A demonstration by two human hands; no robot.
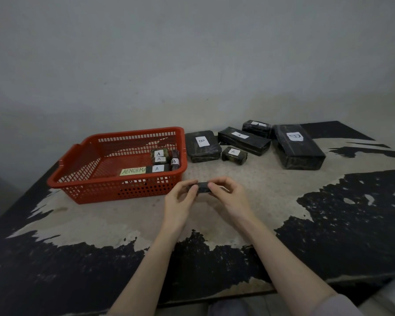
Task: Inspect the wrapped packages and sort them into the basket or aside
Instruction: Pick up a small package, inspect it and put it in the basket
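Both hands on one little wrapped package, mid-frame, just above the bench.

Left hand (183, 196) and right hand (226, 193) each pinch an end of the small black package (203, 187), right next to the red basket (78, 179) at center-left. The basket has a few labelled packages (160, 159) plus a yellow "ABNORMA" tag (132, 171). Five more black packages (242, 140) sit on the worn bench (260, 190) at center-right.
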